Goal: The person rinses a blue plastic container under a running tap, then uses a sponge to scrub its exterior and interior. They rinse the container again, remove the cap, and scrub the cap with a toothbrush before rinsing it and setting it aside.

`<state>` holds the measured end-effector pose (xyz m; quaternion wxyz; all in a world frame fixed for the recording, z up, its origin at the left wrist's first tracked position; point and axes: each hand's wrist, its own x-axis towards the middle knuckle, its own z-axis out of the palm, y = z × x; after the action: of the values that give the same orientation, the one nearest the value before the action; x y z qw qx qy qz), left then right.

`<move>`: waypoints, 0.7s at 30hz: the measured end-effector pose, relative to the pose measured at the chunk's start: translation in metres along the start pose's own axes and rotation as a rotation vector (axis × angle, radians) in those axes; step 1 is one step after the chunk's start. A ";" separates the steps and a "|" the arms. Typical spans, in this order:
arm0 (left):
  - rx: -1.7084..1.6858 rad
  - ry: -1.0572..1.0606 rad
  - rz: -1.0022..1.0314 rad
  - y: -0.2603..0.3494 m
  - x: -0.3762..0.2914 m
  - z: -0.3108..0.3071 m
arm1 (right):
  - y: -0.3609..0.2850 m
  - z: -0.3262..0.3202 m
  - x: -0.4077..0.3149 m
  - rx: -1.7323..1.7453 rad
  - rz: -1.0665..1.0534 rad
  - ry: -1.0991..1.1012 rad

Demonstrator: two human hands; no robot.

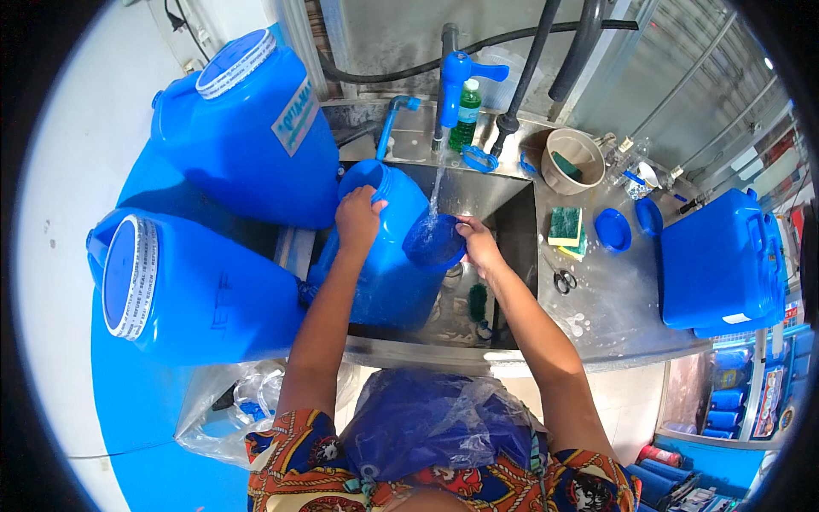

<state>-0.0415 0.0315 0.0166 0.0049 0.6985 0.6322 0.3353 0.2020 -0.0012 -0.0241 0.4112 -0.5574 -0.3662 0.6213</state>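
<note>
My left hand (359, 221) grips the threaded mouth rim of a blue plastic water jug (390, 281), which stands tilted in the steel sink (505, 205). With my right hand (478, 243) I hold a round blue plastic lid (435, 246) by its right edge, beside the jug. Water runs into the lid from a blue-handled faucet (457, 83) above it. A green scrub pad (478, 302) lies on the sink floor, below my right hand. The jug's mouth is uncovered.
Two capped blue jugs (256, 141) (211, 288) stand at the left. On the right counter are sponges (565, 224), scissors (564, 281), blue lids (612, 230), a beige pot (572, 161) and more jugs (710, 262). A green soap bottle (466, 118) stands behind the faucet.
</note>
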 end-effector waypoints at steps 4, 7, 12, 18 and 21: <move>0.028 -0.040 -0.012 -0.007 0.004 0.004 | 0.000 0.004 -0.008 0.013 -0.073 -0.005; -0.096 0.247 0.119 -0.004 -0.001 0.008 | -0.004 0.003 -0.013 -0.057 -0.098 -0.002; -0.481 0.224 -0.337 0.009 0.014 -0.006 | -0.004 -0.008 -0.020 -0.238 -0.169 0.054; -0.330 0.260 -0.023 0.045 0.029 -0.024 | 0.007 -0.015 -0.020 0.064 -0.166 0.118; -0.372 -0.025 0.123 0.074 -0.006 0.000 | 0.001 -0.030 -0.017 0.121 -0.406 0.238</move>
<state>0.0236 0.0111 0.0457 0.1212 0.7271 0.5153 0.4372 0.2320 -0.0178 -0.0218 0.6007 -0.5161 -0.3820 0.4763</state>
